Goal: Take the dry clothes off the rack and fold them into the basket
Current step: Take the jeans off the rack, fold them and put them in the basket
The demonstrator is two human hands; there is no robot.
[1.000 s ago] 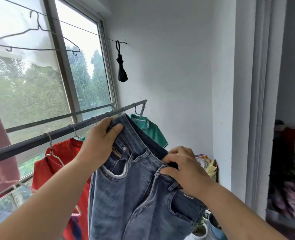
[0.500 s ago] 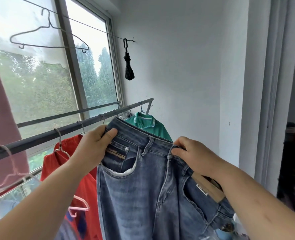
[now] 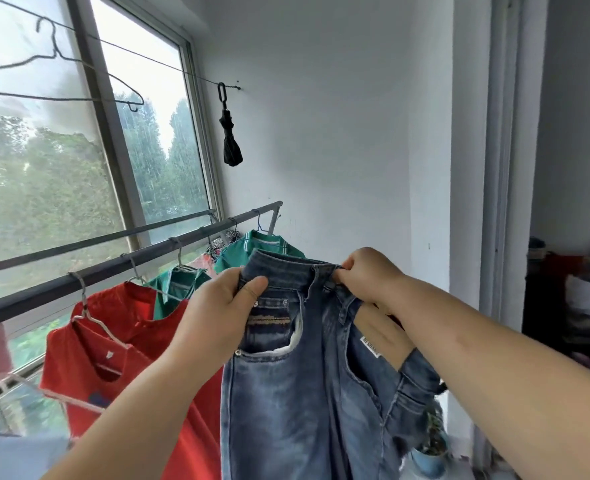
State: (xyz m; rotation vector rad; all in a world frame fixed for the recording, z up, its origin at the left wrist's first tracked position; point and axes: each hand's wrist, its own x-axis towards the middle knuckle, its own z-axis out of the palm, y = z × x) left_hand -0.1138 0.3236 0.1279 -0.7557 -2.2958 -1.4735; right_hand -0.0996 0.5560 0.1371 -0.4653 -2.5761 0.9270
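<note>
Beside the rack rail [image 3: 113,269], jeans [image 3: 286,393] run off the lower edge, legs unseen; left hand [image 3: 217,306] and right hand [image 3: 369,275] grip the waistband [image 3: 286,268].

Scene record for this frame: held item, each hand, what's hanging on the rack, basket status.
held item: blue denim jeans, held up by the waistband, legs hanging down
left hand: grips the waistband's left end, thumb on the front
right hand: pinches the waistband further right
rack: dark metal rail along the window
on rack: red T-shirt, near green collared shirt, far green collared shirt, all on hangers
basket: not in view
</note>
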